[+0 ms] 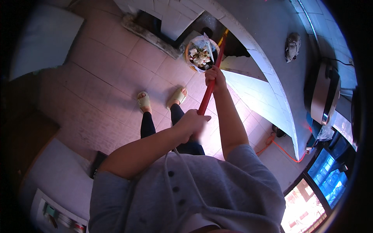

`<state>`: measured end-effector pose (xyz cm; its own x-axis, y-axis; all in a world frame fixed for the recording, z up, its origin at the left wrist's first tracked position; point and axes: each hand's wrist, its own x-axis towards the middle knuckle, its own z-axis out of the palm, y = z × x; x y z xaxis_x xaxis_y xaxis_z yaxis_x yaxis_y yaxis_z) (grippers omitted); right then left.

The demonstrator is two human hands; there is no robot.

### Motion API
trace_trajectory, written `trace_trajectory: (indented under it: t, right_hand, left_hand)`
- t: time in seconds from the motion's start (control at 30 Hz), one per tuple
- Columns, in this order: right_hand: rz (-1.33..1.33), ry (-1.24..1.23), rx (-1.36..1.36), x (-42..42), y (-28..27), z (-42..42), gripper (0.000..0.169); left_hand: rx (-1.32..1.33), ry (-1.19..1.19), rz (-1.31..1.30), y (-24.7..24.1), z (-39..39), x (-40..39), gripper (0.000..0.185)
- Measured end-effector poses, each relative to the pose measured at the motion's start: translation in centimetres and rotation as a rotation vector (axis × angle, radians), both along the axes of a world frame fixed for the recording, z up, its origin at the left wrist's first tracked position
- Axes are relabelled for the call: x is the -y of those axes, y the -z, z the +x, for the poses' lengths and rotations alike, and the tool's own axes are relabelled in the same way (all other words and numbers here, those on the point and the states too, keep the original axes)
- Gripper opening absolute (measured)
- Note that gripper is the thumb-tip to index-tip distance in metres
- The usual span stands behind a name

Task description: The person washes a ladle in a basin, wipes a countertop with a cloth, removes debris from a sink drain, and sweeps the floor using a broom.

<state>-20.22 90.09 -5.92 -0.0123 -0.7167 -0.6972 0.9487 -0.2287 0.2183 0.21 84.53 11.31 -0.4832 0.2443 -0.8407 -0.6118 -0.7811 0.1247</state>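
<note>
A long red pole [207,99] runs from my hands up past the waste bin into a dark recess under the counter, where a yellow part [223,36] shows at its far end. My left hand [192,125] is closed around the pole's near end. Farther along, close to the bin, my right hand [215,76] grips the same pole. The round bin [186,55] has a clear plastic liner and holds pale food scraps and other waste. The pole passes over or beside its right rim; which one is unclear. Whatever the pole's tip touches is hidden in shadow.
The curved edge of a tiled counter [262,61] spans the right, with a crumpled cloth [293,47] and a rice-cooker-like appliance [325,90] on it. An orange cord [284,150] hangs below. A raised ledge [148,35] borders the pink tiled floor [99,64]; my slippered feet stand there.
</note>
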Motion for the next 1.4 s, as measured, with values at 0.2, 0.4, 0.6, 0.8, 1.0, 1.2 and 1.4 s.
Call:
trace_trajectory:
  t: [0.2, 0.4, 0.6, 0.8, 1.0, 1.2, 1.4]
  right_hand:
    - [-0.347, 0.069, 0.164, 0.4, -3.0, -0.4, 0.027]
    - [-0.456, 0.048, 0.225, 0.1, -4.8, -1.7, 0.025]
    - [-0.335, -0.016, 0.205, 0.2, -1.6, -4.4, 0.031]
    - [-0.111, -0.189, 0.167, -3.9, -1.9, -5.7, 0.033]
    - [-0.173, -0.13, 0.147, -5.8, -4.9, -6.3, 0.035]
    - [-0.289, -0.143, 0.203, -3.4, -4.3, -5.3, 0.032]
    - [0.1, -0.318, 0.025, -4.8, -1.9, -6.3, 0.037]
  left_hand:
    - [-0.076, 0.054, -0.25, -3.3, -1.7, -2.7, 0.023]
    - [-0.148, 0.0, -0.332, -5.2, -4.0, -5.2, 0.021]
    - [-0.019, -0.076, -0.348, -2.3, -6.8, -6.8, 0.02]
    - [0.034, -0.035, -0.176, -3.0, -7.6, -9.6, 0.027]
    - [-0.102, 0.0, -0.269, -5.3, -7.5, -10.2, 0.029]
    - [-0.079, -0.058, -0.426, -4.4, -7.8, -10.9, 0.027]
    - [0.007, 0.016, -0.256, -3.0, -8.6, -10.9, 0.028]
